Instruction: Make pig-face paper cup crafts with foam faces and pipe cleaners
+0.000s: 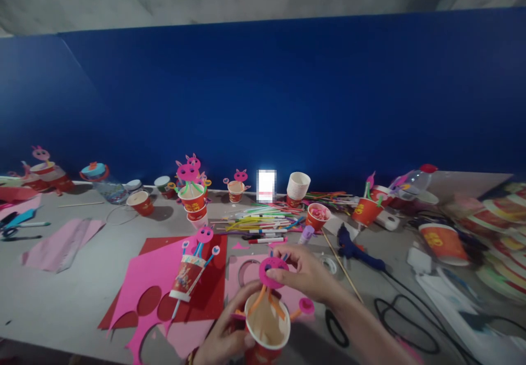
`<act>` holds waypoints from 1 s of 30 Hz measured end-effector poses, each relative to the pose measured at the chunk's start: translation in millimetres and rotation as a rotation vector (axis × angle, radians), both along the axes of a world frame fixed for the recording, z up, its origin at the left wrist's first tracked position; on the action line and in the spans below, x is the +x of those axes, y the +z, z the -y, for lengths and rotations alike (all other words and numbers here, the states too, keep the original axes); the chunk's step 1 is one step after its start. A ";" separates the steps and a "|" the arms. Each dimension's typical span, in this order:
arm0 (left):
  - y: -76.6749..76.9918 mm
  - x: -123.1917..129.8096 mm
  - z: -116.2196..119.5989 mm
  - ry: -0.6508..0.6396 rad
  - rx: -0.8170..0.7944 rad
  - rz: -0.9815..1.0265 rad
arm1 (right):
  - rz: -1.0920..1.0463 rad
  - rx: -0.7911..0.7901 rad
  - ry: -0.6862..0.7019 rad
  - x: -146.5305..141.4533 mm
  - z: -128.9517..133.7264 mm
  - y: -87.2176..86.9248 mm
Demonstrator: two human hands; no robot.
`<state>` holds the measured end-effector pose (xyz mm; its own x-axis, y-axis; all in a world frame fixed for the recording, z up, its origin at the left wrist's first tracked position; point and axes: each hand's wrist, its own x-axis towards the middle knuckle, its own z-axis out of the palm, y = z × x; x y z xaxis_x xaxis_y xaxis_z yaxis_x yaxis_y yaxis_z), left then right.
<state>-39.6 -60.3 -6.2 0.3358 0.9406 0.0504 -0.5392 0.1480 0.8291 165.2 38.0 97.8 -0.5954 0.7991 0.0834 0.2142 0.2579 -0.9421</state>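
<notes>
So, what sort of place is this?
Probably a craft workspace: there's a glue gun, pink paper with round holes cut out, and a held paper cup with a pink cutout face.

**Visibility Limits, Head View**

The held paper cup (268, 329) is cut off by the bottom edge; its base is out of frame. It covers part of the left hand (230, 329). The thumb of the right hand (302, 271) hides part of the pink paper face (276, 264). The pixelated white block (266, 185) is unreadable. The red-and-white items (503, 266) at right are blurred and cropped. Black scissors (20, 237) are cropped at left.
</notes>
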 end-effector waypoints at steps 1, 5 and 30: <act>-0.2 0.3 -0.2 0.003 -0.010 0.012 | 0.003 0.010 -0.008 -0.1 0.0 -0.7; -4.0 0.7 -2.0 -0.047 0.000 0.050 | -0.001 0.032 -0.027 -0.8 0.4 -0.7; -4.9 3.5 -2.4 -0.090 0.017 0.096 | 0.008 0.003 0.020 -2.1 -0.9 9.3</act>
<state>-36.1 -57.9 -11.1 0.4112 0.9058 0.1020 -0.6014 0.1855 0.7771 163.1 38.9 107.2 -0.6120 0.7867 0.0809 0.2167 0.2652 -0.9395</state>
